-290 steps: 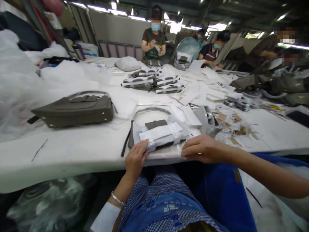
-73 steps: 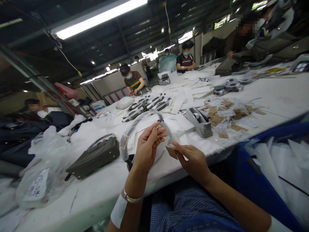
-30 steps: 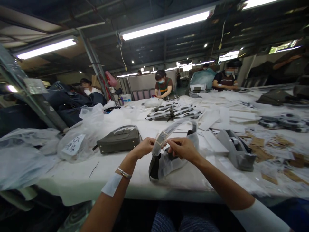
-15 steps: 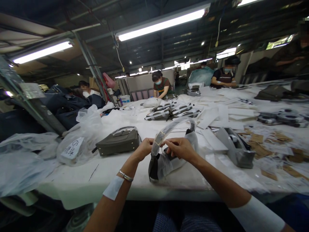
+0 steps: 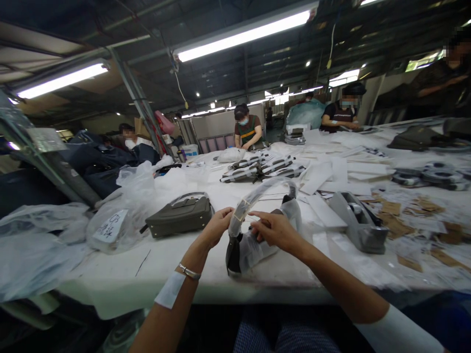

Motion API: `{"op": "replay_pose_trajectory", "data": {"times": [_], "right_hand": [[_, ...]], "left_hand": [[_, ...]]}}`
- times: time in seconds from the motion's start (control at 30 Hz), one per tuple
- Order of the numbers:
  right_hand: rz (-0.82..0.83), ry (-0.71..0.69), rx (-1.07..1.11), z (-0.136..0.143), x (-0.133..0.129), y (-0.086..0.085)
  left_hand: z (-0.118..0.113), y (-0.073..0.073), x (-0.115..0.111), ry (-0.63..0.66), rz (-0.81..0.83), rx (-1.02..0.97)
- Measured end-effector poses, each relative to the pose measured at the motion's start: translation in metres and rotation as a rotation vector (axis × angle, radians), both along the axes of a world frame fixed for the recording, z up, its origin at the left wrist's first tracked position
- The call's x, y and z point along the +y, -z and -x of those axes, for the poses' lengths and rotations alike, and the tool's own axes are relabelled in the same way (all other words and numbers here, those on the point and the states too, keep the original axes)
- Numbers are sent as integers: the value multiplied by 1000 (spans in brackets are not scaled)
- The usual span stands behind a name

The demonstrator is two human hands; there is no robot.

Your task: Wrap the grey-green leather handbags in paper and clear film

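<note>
A dark handbag (image 5: pixel 233 256) stands in front of me on the white table, its body partly covered by translucent wrapping. Its strap (image 5: pixel 253 198) arches up, sheathed in clear plastic, with a pale rectangular buckle outline on the near side. My left hand (image 5: pixel 218 228) is closed on the strap's left edge beside that outline; its fingertips are partly behind the strap. On the other side, my right hand (image 5: pixel 275 230) has its index finger stretched to the strap and its other fingers curled. A thin pale string seems to run near its fingertips. Whether it is pinched is unclear.
Left of my hands lies an olive-grey handbag (image 5: pixel 180 215), with a labelled plastic bag (image 5: pixel 110 230) beyond it. A grey tape dispenser (image 5: pixel 358 223) stands to the right, near scattered brown tags (image 5: pixel 395 223). Wrapped straps (image 5: pixel 261 167) are piled farther back. Co-workers sit across the table.
My right hand's index finger has straightened towards the strap, and its hand has shifted slightly. My left hand still holds the strap's edge. The handbag stays in place.
</note>
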State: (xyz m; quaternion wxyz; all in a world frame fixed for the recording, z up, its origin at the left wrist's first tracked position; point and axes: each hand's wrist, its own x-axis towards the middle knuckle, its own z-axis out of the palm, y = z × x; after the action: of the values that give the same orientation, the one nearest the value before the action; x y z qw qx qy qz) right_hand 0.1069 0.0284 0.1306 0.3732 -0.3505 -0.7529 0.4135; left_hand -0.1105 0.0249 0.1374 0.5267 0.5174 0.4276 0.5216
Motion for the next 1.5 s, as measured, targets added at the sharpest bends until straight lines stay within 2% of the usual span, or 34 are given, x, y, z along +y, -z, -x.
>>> {"op": "replay_pose_trajectory", "data": {"times": [0.1,0.23,0.33,0.4,0.47,0.6,0.73,0.83,0.97,1.07,1.2,1.37,1.43,1.5], "right_hand": [[-119,-12,-21,-6,-13,10],[-287,132,13,-8,-35,26],[-347,226,153,-4,-47,34],[-396,210,264,0,-53,33],[-447,102,335,5,-56,26],[-513,-144,338,19,-57,9],[-567,-98,264,33,-54,-7],[-569,-79,164,41,-55,-20],[-592,-48,-68,50,-58,-36],[-612,-23,-209,55,-58,-41],[-514,-124,-133,57,-55,-40],[-299,-219,27,51,-58,-40],[-247,-225,62,49,-60,-41],[-229,-226,92,47,-62,-42]], "left_hand": [[10,5,-11,-51,17,-166],[24,19,-33,-136,-9,-414],[27,28,-51,-193,-37,-554],[25,32,-60,-220,-57,-617],[20,33,-66,-219,-85,-627],[12,32,-65,-166,-186,-454],[13,31,-61,-147,-294,-315],[17,28,-65,-76,-362,-279],[17,12,-80,-39,-407,-112],[14,-5,-94,-141,-472,164],[16,-19,-107,-319,-527,472],[18,-10,-105,-371,-716,771],[14,-6,-103,-464,-774,883],[10,-4,-104,-576,-758,977]]}}
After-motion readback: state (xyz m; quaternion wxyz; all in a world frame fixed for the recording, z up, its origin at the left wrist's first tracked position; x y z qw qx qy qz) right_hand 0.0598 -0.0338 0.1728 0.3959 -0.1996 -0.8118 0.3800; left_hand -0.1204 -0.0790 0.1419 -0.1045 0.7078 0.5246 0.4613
